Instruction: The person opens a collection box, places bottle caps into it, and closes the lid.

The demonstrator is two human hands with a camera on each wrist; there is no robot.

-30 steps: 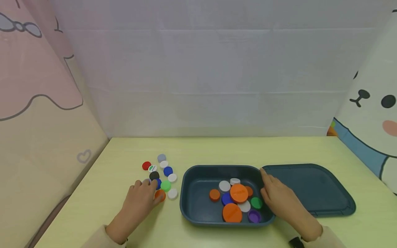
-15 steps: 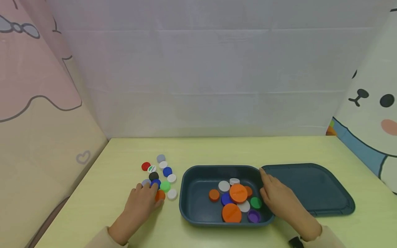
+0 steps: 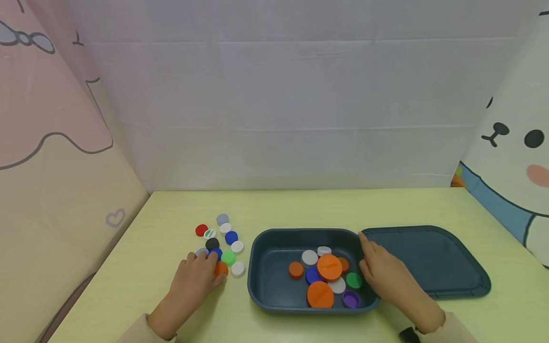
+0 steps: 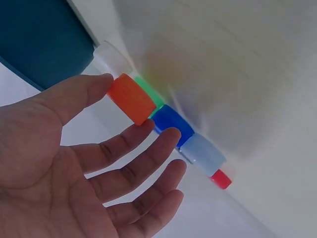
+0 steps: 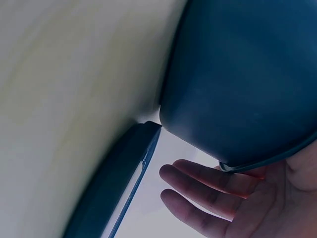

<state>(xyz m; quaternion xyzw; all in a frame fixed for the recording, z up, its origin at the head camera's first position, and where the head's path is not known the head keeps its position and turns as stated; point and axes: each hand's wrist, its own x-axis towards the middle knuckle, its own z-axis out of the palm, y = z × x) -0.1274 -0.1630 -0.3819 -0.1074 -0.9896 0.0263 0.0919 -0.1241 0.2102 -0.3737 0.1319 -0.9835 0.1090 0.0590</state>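
The left hand (image 3: 190,281) pinches an orange cap (image 3: 220,268) between thumb and index finger at the near side of a group of loose caps; in the left wrist view this orange cap (image 4: 132,98) lies between thumb and fingertip, with a blue cap (image 4: 171,125) beside it. A green cap (image 3: 228,257) and a white cap (image 3: 238,269) lie just to the right. The right hand (image 3: 392,276) rests on the right rim of the dark blue box (image 3: 270,267), its fingers outside the wall in the right wrist view (image 5: 213,193). Several caps lie in the box, two large orange ones among them.
A dark flat lid (image 3: 433,262) lies right of the box, partly behind the right hand. Red (image 3: 201,230), black (image 3: 212,244), white and blue caps lie beyond the left hand. A pale curtain (image 3: 274,95) stands behind the table (image 3: 300,205).
The left thumb and index finger have shifted slightly around the orange cap, and a pale cap beyond the fingers shows more. The right hand stays at the box rim.
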